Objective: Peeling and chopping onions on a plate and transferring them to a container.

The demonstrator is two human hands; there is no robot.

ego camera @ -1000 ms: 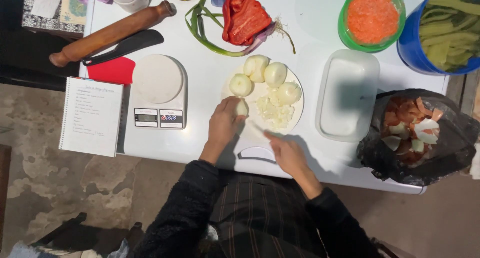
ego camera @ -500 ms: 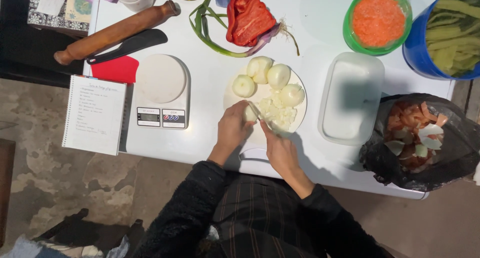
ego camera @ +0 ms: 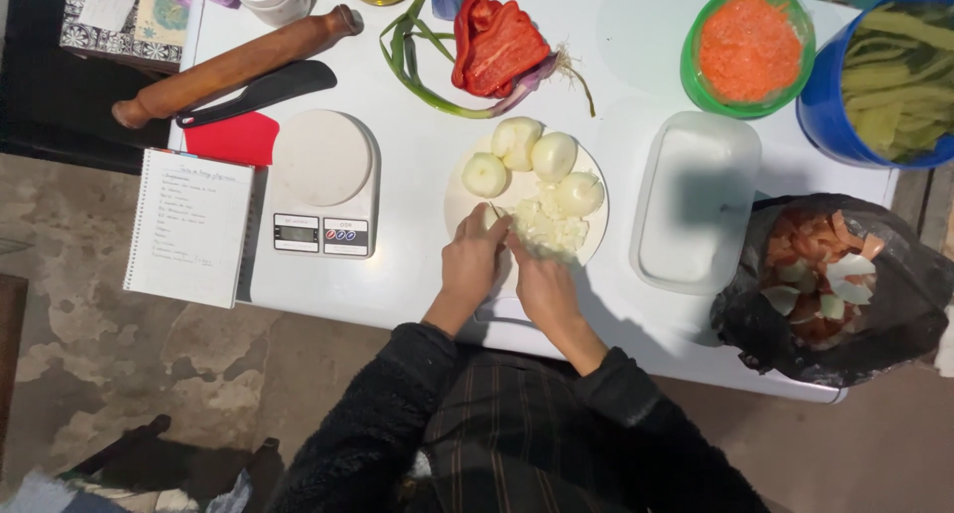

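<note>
Hands (ego camera: 507, 264) now together, at plate (ego camera: 457, 210) edge

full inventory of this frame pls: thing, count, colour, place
peeled onions: 4, pale, far side of plate
chopped onion: 1 pile, white, near side of plate
plate: 1, white, table centre
kitchen scale: 1, white, left of plate
notebook: 1, white, table's left edge
rolling pin: 1, brown, far left
red pepper: 1, red, beyond plate
tub: 1, white, right of plate
green bowl: 1, holds orange shreds, far right
left hand: at plate's near edge
right hand: beside it
</note>
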